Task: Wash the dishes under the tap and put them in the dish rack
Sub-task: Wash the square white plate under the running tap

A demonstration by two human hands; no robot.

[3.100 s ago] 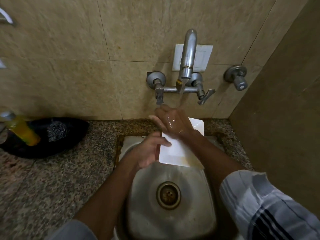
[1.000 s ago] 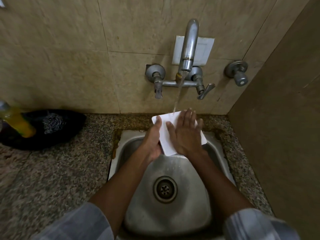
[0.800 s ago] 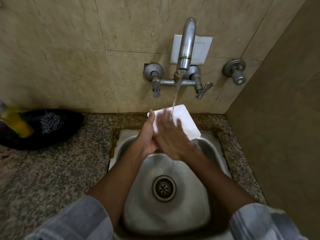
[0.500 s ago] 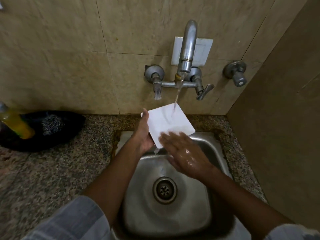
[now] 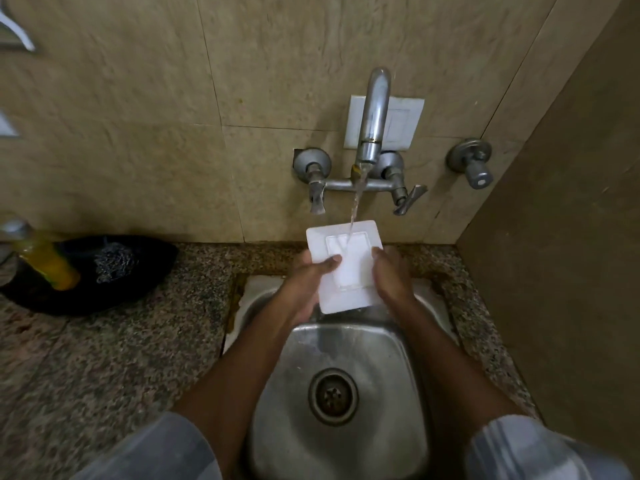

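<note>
A white square plate (image 5: pixel 346 268) is held over the back of the steel sink (image 5: pixel 337 427), its recessed base facing me. My left hand (image 5: pixel 310 284) grips its left edge, thumb on the face. My right hand (image 5: pixel 391 275) grips its right edge. Water runs from the tap (image 5: pixel 374 112) and lands on the upper part of the plate. No dish rack is in view.
A black bowl (image 5: pixel 90 271) on the granite counter at left holds a steel scrubber (image 5: pixel 112 263) and a yellow bottle (image 5: pixel 45 259). A separate valve (image 5: pixel 472 164) sticks out of the tiled wall at right. A brown side wall (image 5: pixel 571 237) closes the right.
My right hand has come back from over the sink to the plate's right edge. The plate has turned square to me with its recessed base now facing up under the stream.
</note>
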